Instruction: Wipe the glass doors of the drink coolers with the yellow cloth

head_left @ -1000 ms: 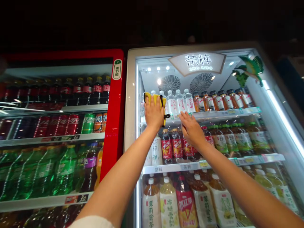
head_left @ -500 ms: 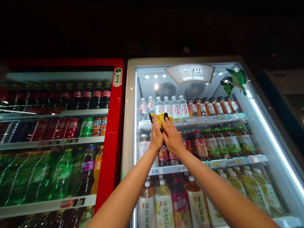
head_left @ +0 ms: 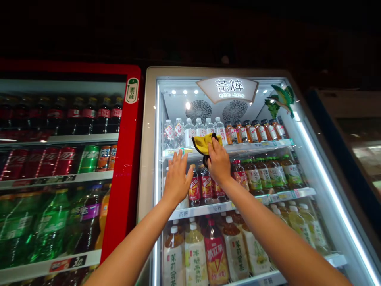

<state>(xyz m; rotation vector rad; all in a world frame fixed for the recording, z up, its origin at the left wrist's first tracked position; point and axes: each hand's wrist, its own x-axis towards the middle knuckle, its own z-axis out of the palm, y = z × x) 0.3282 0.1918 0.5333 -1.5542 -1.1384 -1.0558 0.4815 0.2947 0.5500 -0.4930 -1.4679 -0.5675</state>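
Note:
My right hand (head_left: 219, 163) is up at the glass door of the lit drinks cooler (head_left: 151, 131). Its fingers hold a yellow cloth (head_left: 205, 144) with a black edge, part of it spread out to the left of the fingertips. To the left of it, my left hand (head_left: 177, 176) is open with fingers apart and nothing in it, its palm towards the glass. Both arms reach up from the bottom of the view. Whether the left palm touches the glass cannot be made out.
Behind the glass stand water bottles (head_left: 200, 128), red-labelled tea bottles (head_left: 195, 184) and green-capped bottles (head_left: 263, 174) on shelves. A lit sign (head_left: 228, 88) and a bird-shaped decoration (head_left: 281, 99) are near the top. At left is a red-framed cooler (head_left: 125, 159).
The hands, close together on the cloth before, are now apart. My left hand has let go and moved left, fingers spread. More of the cloth shows, and the view has shifted slightly.

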